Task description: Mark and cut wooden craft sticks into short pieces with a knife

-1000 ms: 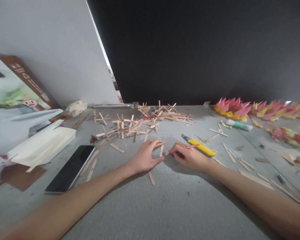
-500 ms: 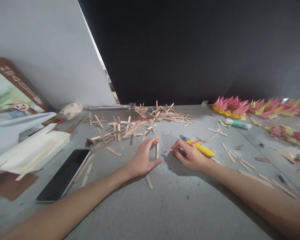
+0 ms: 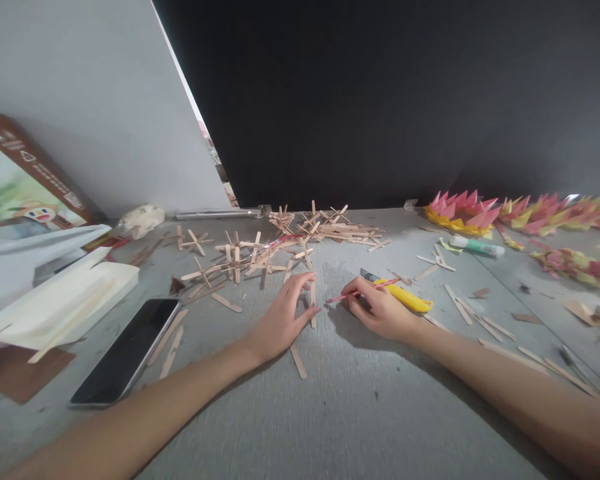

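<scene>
My left hand (image 3: 280, 313) rests on the table with thumb and fingers apart around a wooden craft stick (image 3: 313, 319). The thumb tip crosses over that stick, and the fingertips are near its far end. Another craft stick (image 3: 298, 362) sticks out from beneath this hand. My right hand (image 3: 377, 310) is closed in a writing grip on a slim red-and-white pen-like stick (image 3: 336, 299), its tip pointing left and close to the craft stick. A yellow utility knife (image 3: 413, 300) lies just beyond the right hand, partly hidden by it.
Crossed and loose craft sticks (image 3: 343, 231) are piled at the back. On the left are a phone (image 3: 127, 353) and a cream tray (image 3: 117, 283). A glue stick (image 3: 477, 247), pink-yellow folded paper pieces (image 3: 463, 212) and scattered sticks (image 3: 497, 327) lie right. A black panel (image 3: 380, 100) stands behind.
My left fingers have shifted slightly left, and the craft stick between them now lies a little nearer, reaching past the thumb. The right hand has barely moved.
</scene>
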`<state>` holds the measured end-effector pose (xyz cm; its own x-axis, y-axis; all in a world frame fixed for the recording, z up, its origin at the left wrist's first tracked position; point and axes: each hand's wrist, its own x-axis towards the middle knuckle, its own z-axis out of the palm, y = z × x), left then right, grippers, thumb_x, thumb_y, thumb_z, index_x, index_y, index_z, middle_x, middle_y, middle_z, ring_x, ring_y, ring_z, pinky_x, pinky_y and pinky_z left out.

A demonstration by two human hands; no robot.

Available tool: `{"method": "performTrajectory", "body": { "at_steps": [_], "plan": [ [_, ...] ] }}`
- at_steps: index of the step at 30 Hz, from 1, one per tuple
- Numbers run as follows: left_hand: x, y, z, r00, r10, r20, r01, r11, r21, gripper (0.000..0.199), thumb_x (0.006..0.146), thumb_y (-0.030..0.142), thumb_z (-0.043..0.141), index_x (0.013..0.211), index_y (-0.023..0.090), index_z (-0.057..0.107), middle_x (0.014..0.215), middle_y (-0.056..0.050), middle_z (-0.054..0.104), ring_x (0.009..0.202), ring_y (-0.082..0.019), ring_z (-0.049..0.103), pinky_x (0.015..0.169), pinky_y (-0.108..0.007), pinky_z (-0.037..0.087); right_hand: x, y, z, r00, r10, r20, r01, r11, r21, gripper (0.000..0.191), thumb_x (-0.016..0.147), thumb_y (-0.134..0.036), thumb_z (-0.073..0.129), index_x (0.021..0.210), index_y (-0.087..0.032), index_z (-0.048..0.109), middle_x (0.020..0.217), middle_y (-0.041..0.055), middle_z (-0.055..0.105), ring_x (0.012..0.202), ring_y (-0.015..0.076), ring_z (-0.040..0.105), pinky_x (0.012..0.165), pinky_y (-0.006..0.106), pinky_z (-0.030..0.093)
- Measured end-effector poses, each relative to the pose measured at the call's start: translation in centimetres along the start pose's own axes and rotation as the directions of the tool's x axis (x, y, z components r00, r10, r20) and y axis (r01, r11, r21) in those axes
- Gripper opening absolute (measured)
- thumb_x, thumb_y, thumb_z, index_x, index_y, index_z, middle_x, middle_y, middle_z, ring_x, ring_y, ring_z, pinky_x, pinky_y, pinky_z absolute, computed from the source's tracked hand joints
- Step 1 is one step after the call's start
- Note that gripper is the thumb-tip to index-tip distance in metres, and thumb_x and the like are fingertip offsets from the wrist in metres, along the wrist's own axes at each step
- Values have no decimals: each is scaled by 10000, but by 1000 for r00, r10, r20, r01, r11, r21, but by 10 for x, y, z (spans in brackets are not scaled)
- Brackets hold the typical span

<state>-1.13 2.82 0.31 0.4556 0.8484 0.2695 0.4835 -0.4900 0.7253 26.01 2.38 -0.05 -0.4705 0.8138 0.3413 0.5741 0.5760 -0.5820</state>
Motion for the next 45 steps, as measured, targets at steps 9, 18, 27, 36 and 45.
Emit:
{"method": "performTrajectory", "body": {
  "at_steps": [9, 18, 27, 36, 45],
  "plan": [
    [14, -19, 1, 961, -220, -169, 148, 923, -356, 246, 1068, 358, 467, 1263, 225, 534, 1243, -113, 667, 1031, -202, 700, 923, -397, 601, -1, 0, 0, 999, 29, 17, -29, 999, -27, 89, 1037, -244, 491, 1080, -248, 570, 847, 1, 713, 639, 156, 633, 636, 292, 444],
    [15, -25, 2, 931, -255, -260, 145, 914, -378, 159, 996, 217, 481, 1132, 211, 562, 1109, -89, 680, 1065, -204, 688, 891, -384, 608, 0, -2, -1, 1000, 21, 16, -21, 999, -38, 100, 1043, -251, 485, 1085, -249, 576, 910, 23, 743, 690, 168, 667, 671, 308, 468],
    [14, -25, 2, 934, -247, -259, 148, 925, -350, 237, 900, 149, 521, 1121, 219, 569, 1102, -78, 682, 1083, -208, 692, 917, -386, 591, -1, 0, 0, 1000, 1, 6, 0, 999, -49, 106, 1041, -248, 482, 1087, -253, 576, 922, 27, 744, 702, 172, 676, 668, 305, 468],
    [13, -20, 0, 963, -195, -187, 152, 963, -222, 292, 821, 76, 503, 1049, 212, 626, 1115, -69, 708, 1090, -216, 683, 1041, -447, 531, 0, -1, -1, 1000, 16, 18, -15, 999, -43, 105, 1039, -245, 486, 1091, -245, 578, 885, 20, 738, 671, 162, 662, 645, 293, 460],
    [8, -6, -2, 981, -95, -167, 89, 995, -41, 359, 843, 40, 501, 1112, 234, 640, 1201, -71, 721, 1181, -250, 668, 1082, -503, 511, 0, 0, -1, 1000, 7, -3, -7, 999, -53, 115, 1046, -254, 479, 1124, -245, 562, 917, 32, 745, 686, 171, 668, 665, 305, 469]
  ]
}}
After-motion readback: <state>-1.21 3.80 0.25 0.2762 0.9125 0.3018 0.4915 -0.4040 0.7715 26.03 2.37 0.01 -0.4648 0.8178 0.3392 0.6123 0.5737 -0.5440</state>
